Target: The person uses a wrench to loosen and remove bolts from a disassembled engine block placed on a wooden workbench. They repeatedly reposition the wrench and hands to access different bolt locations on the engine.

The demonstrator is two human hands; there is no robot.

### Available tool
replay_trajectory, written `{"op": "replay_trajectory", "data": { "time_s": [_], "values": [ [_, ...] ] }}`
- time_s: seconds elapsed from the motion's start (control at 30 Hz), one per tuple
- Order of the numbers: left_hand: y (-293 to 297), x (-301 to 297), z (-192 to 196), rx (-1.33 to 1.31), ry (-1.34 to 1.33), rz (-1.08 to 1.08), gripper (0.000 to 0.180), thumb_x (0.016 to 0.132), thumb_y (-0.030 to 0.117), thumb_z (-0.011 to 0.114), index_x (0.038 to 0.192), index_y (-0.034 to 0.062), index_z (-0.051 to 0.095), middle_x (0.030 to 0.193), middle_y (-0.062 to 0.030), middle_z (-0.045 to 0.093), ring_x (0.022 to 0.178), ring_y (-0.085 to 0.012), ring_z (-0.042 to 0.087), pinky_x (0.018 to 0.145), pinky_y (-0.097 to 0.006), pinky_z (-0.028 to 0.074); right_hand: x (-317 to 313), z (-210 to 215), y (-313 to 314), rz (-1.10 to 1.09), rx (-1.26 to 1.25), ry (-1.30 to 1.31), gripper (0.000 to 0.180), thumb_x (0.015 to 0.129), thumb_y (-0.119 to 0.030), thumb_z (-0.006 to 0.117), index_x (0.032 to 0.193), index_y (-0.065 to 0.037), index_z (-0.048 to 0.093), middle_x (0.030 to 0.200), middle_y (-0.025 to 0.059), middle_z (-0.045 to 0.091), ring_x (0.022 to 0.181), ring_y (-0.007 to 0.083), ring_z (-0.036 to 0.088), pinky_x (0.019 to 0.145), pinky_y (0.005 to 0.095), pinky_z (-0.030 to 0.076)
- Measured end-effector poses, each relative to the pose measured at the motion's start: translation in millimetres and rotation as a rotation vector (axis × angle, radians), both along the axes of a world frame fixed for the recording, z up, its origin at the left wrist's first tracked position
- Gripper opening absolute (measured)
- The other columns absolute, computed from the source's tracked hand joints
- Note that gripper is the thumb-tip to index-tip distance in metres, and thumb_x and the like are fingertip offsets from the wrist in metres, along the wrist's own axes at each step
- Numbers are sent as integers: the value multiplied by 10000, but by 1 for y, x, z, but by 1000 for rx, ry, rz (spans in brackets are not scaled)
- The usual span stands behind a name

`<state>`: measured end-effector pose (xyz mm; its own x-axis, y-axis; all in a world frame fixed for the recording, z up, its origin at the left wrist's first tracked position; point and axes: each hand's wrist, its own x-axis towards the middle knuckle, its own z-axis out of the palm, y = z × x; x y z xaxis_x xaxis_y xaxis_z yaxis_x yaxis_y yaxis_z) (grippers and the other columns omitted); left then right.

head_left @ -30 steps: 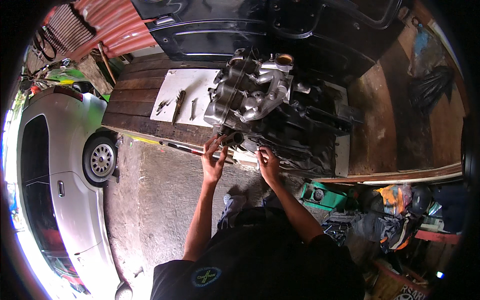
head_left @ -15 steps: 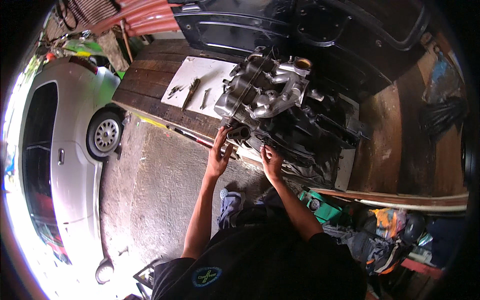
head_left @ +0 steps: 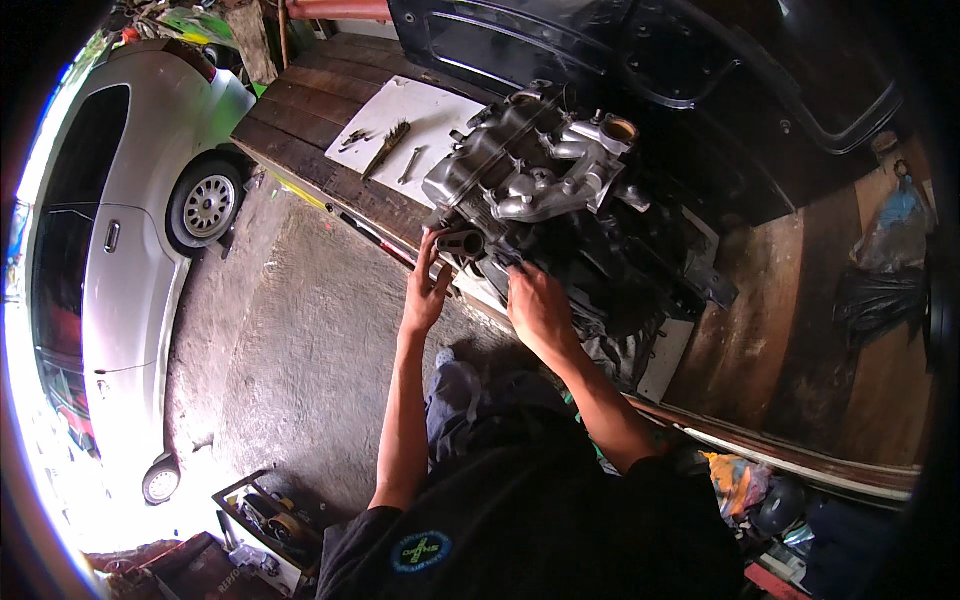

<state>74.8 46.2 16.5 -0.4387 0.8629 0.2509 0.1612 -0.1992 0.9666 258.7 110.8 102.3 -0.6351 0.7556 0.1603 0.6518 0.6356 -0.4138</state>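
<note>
A metal engine with a silver intake manifold sits on a workbench. At its near left end is a metal part with a round opening. The fingers of my left hand are bent around this part's left end, thumb below it. To the right, my right hand is closed against the engine's dark lower side. Its fingertips are partly hidden, and what they pinch cannot be made out.
On a white board left of the engine lie a brush and a wrench. Black panels stand behind. A silver car is parked at left. An open toolbox stands on the floor at lower left.
My right hand has turned, back upward, and its fingers have closed against the engine's side. The left hand stays at the same metal part. The whole view has shifted.
</note>
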Motion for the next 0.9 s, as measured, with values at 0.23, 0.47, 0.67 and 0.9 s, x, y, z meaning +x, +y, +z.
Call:
{"op": "replay_trajectory", "data": {
  "time_s": [0.23, 0.47, 0.67, 0.9],
  "values": [
    [-4, -14, -3, -57, 117, -61, 620, 861, -56, 535, 1439, 55, 338, 1529, -213, 253, 1412, -317, 248, 1104, -387, 327, 11, -71, -22, -193, -24, 383, 159, 895, -110, 609, 1004, 1, 642, 842, 189, 661, 776, 325, 658, 689, 385, 524],
    [-5, -29, 6, -65, 197, -154, 621, 836, -69, 531, 1421, 76, 382, 1523, -231, 254, 1420, -335, 228, 1113, -379, 295, 2, -155, -27, -385, -239, 596, 208, 942, -142, 597, 1057, 30, 613, 894, 132, 701, 807, 204, 693, 696, 308, 542],
    [-3, -40, 0, -48, 283, -239, 671, 850, -114, 525, 1458, 48, 294, 1551, -189, 199, 1434, -298, 193, 1132, -433, 295, -15, -175, -22, -449, -265, 758, 194, 957, -118, 574, 1071, 37, 601, 946, 123, 690, 885, 193, 685, 779, 297, 544],
    [-2, -45, 2, -40, 323, -269, 671, 834, -134, 501, 1453, 31, 303, 1545, -193, 222, 1431, -299, 213, 1137, -402, 283, -39, -179, -21, -457, -333, 1009, 177, 968, -70, 533, 1085, 52, 585, 998, 127, 682, 921, 200, 677, 816, 297, 529]
  ]
}}
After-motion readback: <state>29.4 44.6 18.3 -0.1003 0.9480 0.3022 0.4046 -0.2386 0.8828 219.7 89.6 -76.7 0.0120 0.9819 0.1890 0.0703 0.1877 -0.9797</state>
